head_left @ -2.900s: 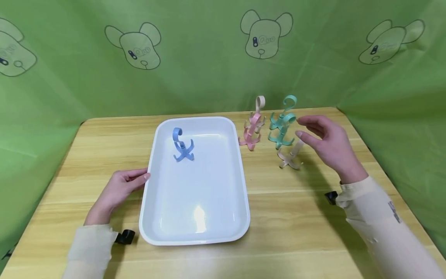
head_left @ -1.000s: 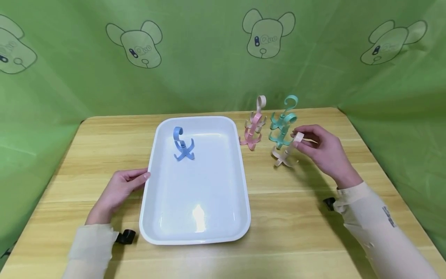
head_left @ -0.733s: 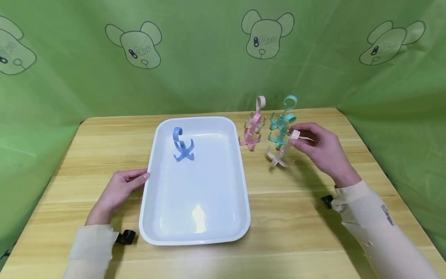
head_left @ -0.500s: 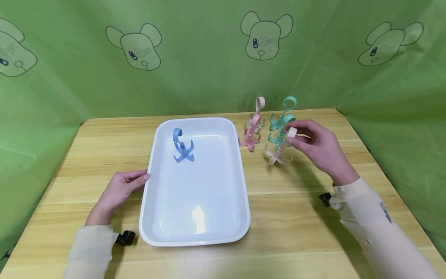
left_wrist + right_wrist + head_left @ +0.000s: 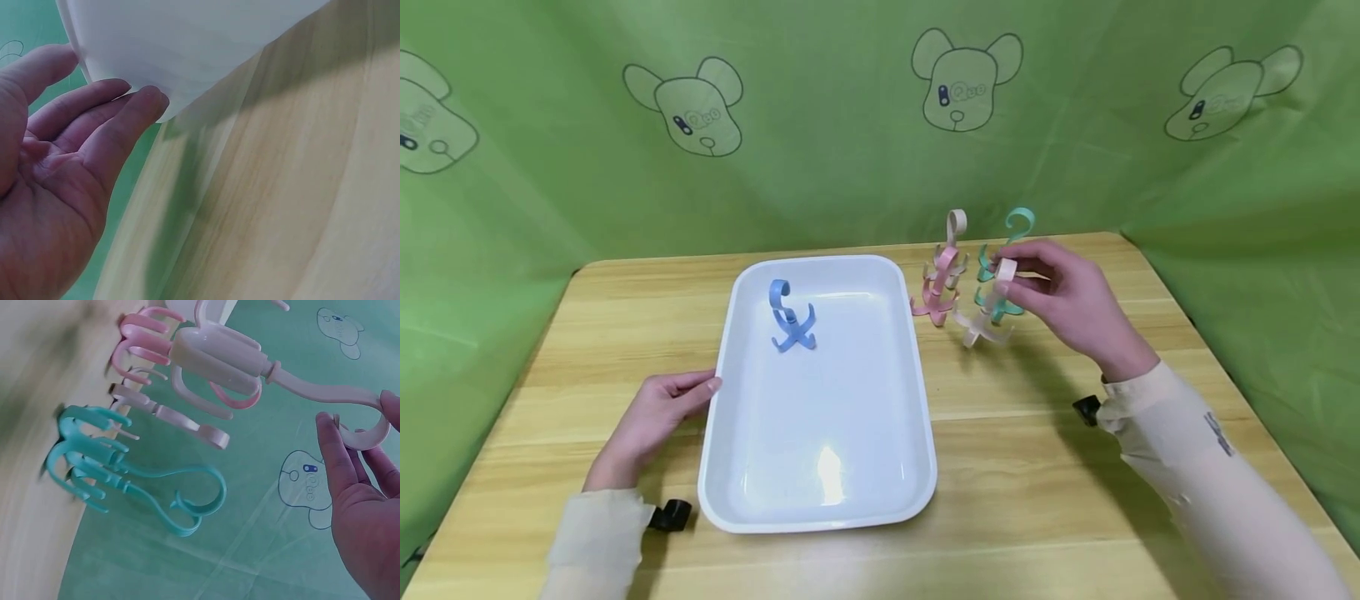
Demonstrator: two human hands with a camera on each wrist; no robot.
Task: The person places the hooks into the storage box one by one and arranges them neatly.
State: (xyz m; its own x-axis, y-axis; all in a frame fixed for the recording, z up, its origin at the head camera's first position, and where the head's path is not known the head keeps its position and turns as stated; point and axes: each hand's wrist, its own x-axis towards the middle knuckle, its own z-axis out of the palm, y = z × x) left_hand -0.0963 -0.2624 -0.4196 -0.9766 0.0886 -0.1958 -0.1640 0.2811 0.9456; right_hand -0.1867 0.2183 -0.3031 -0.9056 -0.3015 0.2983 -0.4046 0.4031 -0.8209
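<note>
My right hand pinches the curled top of a pale pink four-pronged hanging hook, which is tilted above the table with its prongs downward. In the right wrist view, this hook hangs from thumb and fingertips. Beyond it stand a pink hook and another pale one; two teal hooks are partly behind the right hand in the head view. At the left side of the white tray, my left hand grips the rim, thumb on the edge and fingers against the outer wall.
A blue four-pronged hook stands inside the tray, towards its far left. The wooden table ends at a green cloth backdrop printed with bear outlines. A black wrist camera sticks out from each sleeve.
My right hand has taken hold of the pale pink hook by its top, lifted it and carried it left towards the tray. The left hand and tray stay in place.
</note>
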